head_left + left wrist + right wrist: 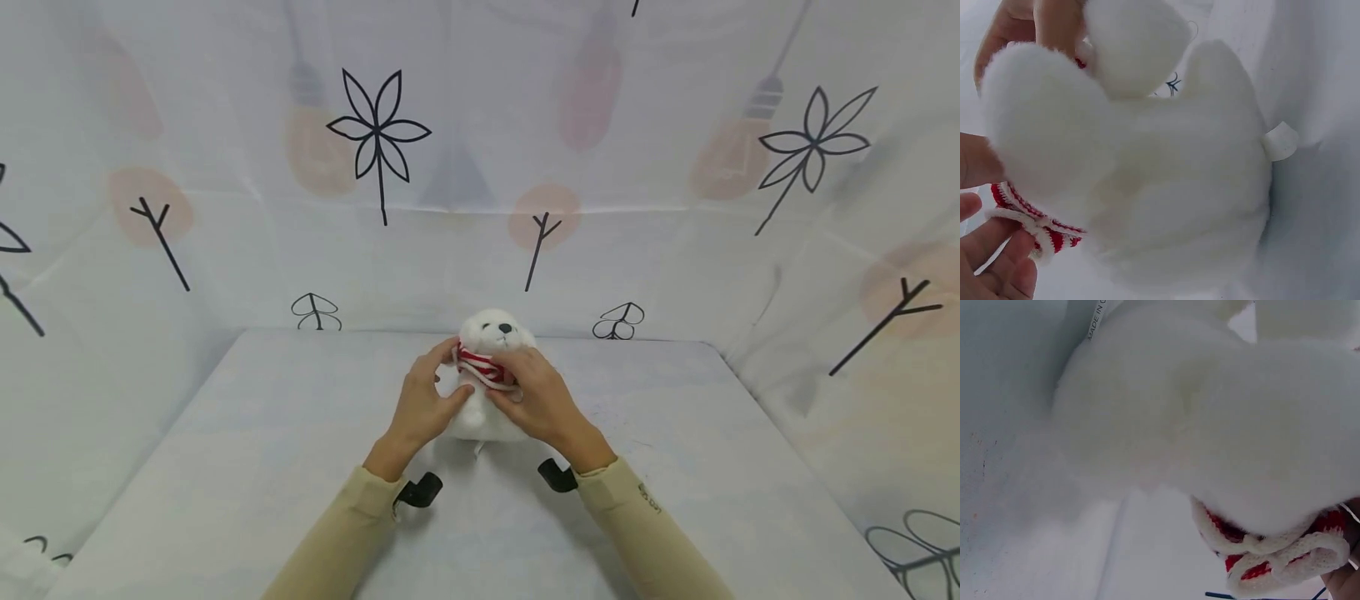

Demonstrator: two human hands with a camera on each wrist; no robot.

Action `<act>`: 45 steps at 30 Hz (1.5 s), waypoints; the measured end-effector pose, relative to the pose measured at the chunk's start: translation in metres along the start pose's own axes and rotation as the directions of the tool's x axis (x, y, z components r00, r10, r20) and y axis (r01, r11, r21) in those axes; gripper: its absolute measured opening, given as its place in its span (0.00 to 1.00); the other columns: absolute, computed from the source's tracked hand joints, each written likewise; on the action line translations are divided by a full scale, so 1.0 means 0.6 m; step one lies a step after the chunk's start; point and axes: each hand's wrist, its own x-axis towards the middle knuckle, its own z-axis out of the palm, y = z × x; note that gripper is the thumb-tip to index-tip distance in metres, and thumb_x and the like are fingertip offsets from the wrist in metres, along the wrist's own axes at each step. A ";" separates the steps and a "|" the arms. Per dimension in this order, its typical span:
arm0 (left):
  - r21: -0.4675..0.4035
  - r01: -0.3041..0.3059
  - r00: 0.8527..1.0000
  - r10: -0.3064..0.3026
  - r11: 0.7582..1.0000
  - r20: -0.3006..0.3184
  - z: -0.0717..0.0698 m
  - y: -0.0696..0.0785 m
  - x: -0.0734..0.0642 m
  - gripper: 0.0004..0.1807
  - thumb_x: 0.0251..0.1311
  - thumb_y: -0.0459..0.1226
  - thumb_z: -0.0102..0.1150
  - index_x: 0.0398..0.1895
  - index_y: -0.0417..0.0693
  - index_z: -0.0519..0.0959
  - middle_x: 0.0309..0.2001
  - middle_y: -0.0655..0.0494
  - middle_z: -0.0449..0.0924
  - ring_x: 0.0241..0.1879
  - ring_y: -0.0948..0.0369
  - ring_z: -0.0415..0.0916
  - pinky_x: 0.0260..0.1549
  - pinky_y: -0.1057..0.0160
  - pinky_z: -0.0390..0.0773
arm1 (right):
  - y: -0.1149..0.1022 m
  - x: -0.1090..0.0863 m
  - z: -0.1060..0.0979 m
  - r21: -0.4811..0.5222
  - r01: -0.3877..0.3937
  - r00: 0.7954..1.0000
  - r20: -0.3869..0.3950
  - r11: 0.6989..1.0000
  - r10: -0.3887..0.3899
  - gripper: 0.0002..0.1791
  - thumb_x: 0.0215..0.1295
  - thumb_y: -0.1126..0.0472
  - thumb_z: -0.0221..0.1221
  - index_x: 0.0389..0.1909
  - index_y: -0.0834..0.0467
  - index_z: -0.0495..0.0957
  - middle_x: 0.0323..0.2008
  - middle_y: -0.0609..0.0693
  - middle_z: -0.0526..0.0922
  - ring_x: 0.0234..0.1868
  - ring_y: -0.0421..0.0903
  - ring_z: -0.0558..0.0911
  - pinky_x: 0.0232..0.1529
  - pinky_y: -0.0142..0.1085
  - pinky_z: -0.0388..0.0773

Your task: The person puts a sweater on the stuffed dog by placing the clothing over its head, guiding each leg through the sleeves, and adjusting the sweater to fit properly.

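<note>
While the white plush seal [491,367] sits upright on the pale table [225,467], both hands close on it from the 6 o'clock side of the head view. Its face, with dark eyes and nose, points toward 12 o'clock, and a red-and-white striped knit scarf [483,367] circles its neck. From 7 o'clock the left hand [423,408] reaches in, its fingers curled at the scarf's left edge and its thumb pressed against the body. From 5 o'clock the right hand [536,400] comes in, fingers bent over the scarf's right side and pinching the knit against the neck.

Seen from the left wrist, the seal's fur [1147,187] fills the frame, with a fold of scarf [1029,219] held between fingertips [1004,269] at 8 o'clock and a small fabric tag [1282,140] at 3 o'clock. Seen from the right wrist, the body [1197,425] bulks across the top, the scarf's [1279,556] looped end hangs at 5 o'clock, and a printed label [1094,322] shows at 11 o'clock.

Behind the table hangs a white cloth backdrop [465,167] printed with line-drawn flowers and faded bulbs. Beige sleeves [337,533] cover both forearms.
</note>
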 end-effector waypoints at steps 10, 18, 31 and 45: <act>-0.060 0.052 0.997 -0.049 0.997 0.066 -0.002 -0.008 0.000 0.32 0.50 0.31 0.68 0.60 0.39 0.68 0.54 0.47 0.71 0.50 0.54 0.68 0.53 0.48 0.69 | 0.002 -0.001 0.002 0.005 0.040 0.999 0.027 0.999 -0.040 0.15 0.49 0.58 0.71 0.36 0.55 0.77 0.37 0.46 0.79 0.44 0.46 0.74 0.42 0.39 0.75; -0.040 0.072 0.995 -0.069 0.997 0.069 -0.002 -0.002 -0.007 0.34 0.53 0.33 0.67 0.64 0.41 0.65 0.57 0.47 0.72 0.53 0.54 0.72 0.52 0.50 0.72 | 0.000 -0.008 -0.005 0.003 0.061 0.992 0.107 0.998 -0.061 0.16 0.47 0.55 0.70 0.37 0.55 0.80 0.42 0.47 0.77 0.50 0.47 0.72 0.51 0.42 0.72; -0.029 0.093 0.992 -0.090 0.995 0.084 0.003 0.015 -0.020 0.35 0.56 0.37 0.65 0.67 0.42 0.63 0.62 0.48 0.70 0.59 0.56 0.70 0.55 0.50 0.71 | -0.004 -0.021 -0.016 0.019 0.078 0.973 0.216 0.997 -0.080 0.26 0.44 0.41 0.72 0.41 0.51 0.78 0.45 0.44 0.81 0.62 0.51 0.68 0.61 0.46 0.65; -0.116 0.054 0.990 -0.038 0.992 0.136 -0.002 0.016 -0.019 0.34 0.58 0.37 0.64 0.66 0.41 0.62 0.59 0.49 0.72 0.57 0.58 0.71 0.55 0.51 0.71 | -0.011 -0.019 -0.003 -0.031 0.140 0.986 0.101 0.990 -0.136 0.19 0.52 0.52 0.70 0.44 0.54 0.81 0.43 0.47 0.83 0.54 0.51 0.75 0.56 0.47 0.68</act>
